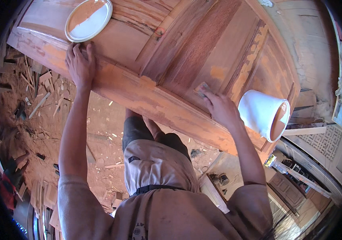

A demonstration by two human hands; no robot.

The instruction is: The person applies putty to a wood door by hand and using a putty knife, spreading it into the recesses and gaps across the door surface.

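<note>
A large reddish-brown wooden door [203, 44] with recessed panels lies in front of me, patched with orange filler. My left hand [81, 66] rests on its near edge, fingers lying over the wood just below a round white lid [95, 26] partly covered in orange paste. Over the right part of the door, my right hand [221, 107] pinches a small flat scraper [201, 89] against a recessed panel; its handle is hidden by the fingers. A white bucket [257, 110] lies tipped on its side right of that hand, with orange-brown paste inside.
Wood offcuts [39, 105] and shavings litter the dirt floor at left. A carved lattice panel [325, 138] and other boards stand at right. Below the bucket sits a clear bottle-like container [277, 165]. Another person's red garment [9, 186] shows at the far left.
</note>
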